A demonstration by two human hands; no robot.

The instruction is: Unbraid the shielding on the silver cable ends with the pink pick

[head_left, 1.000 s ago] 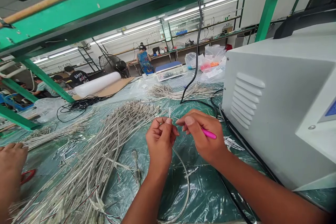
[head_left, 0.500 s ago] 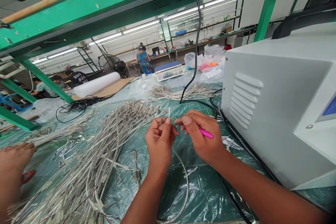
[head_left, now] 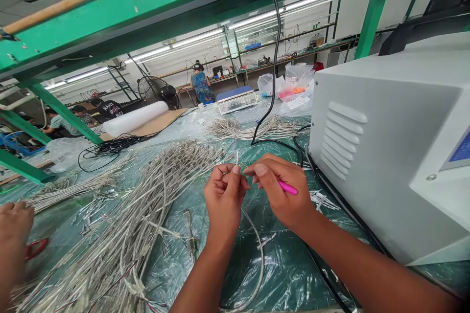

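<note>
On the plastic sheeting [head_left: 290, 269]: left-hand fingers [head_left: 232, 178] pinched on braided cable [head_left: 261, 261]
Right-hand fingers [head_left: 270, 176] clamped round pink handle [head_left: 287, 187]

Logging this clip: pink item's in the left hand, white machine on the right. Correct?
Not quite: the pink item is in the right hand, not the left hand, as the head view shows. The white machine is on the right, as you said.

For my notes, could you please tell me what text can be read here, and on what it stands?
"NICE" on a coworker's black T-shirt; words above it blurred.
Label in a plastic bag: too small.
Bench scale front: too small.
Blue screen on the white machine: unreadable.
</note>
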